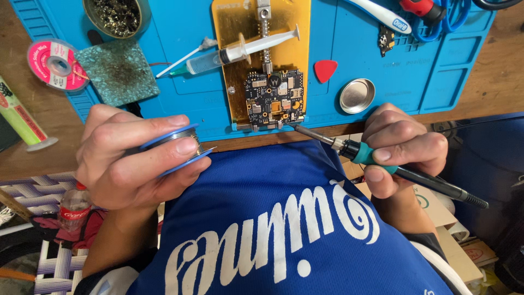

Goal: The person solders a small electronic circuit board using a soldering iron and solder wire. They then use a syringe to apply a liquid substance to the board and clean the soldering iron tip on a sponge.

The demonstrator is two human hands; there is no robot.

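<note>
My left hand [131, 155] grips a blue spool of solder wire [183, 146] close to my chest, at the near edge of the table. My right hand [401, 147] holds a soldering iron [349, 150] by its teal grip like a pen. The iron's metal tip touches the lower right corner of a black circuit board [274, 98]. That board is clamped on a yellow holder plate [234, 33] lying on a blue work mat [180, 93].
A syringe [245, 50] lies across the yellow plate. On the mat are a green sponge pad [117, 71], a tin of brass wool [115, 16], a red pick [326, 70], a small round metal dish [357, 95] and a swab. A pink reel [56, 64] sits left of the mat.
</note>
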